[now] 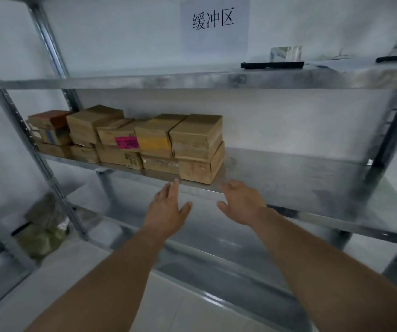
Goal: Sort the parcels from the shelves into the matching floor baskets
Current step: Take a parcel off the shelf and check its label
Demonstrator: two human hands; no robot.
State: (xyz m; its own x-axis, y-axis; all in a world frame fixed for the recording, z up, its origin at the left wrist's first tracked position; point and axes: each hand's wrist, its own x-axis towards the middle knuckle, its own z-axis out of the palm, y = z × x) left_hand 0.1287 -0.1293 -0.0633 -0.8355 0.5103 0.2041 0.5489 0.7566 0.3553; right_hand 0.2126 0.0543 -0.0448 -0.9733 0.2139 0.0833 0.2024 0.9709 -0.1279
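Note:
Several brown cardboard parcels (125,140) stand stacked in a row on the left half of the middle metal shelf (288,178). One carries a pink label (127,142), one a yellow patch (153,143). The rightmost stack (197,149) is two boxes high. My left hand (168,209) is stretched out just below the shelf's front edge, fingers apart, holding nothing. My right hand (240,202) is beside it, also spread and empty, just right of the rightmost stack. Neither hand touches a parcel. No floor basket is in view.
The top shelf (145,80) holds two flat black items (271,65) and a clear plastic box (286,53). A paper sign (214,22) hangs on the white wall. Greenish bags (42,233) lie on the floor at the left. A lower shelf (216,250) runs beneath.

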